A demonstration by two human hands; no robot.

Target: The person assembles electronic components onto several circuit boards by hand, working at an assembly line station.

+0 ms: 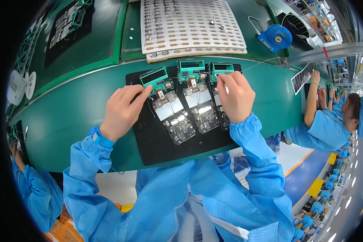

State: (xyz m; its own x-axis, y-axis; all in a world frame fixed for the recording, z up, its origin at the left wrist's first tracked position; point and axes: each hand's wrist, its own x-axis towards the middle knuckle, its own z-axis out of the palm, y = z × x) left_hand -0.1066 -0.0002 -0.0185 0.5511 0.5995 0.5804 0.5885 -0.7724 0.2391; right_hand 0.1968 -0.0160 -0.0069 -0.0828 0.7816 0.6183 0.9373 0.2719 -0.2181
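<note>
Three circuit boards lie side by side on a black mat: a left board, a middle board and a right board partly covered by my right hand. Each carries a green rectangular frame at its far end. My left hand reaches the left green frame, its thumb and forefinger pinched at the corner; whatever lies between them is hidden. At the right green frame, my right hand is closed in a pinch, with a small shiny bit by the fingers that I cannot identify.
Behind the mat stands a white slotted tray holding thin cables. A blue fan is at the far right. Co-workers sit on both sides, one person's arm resting on the green bench. A metal rail crosses the upper right.
</note>
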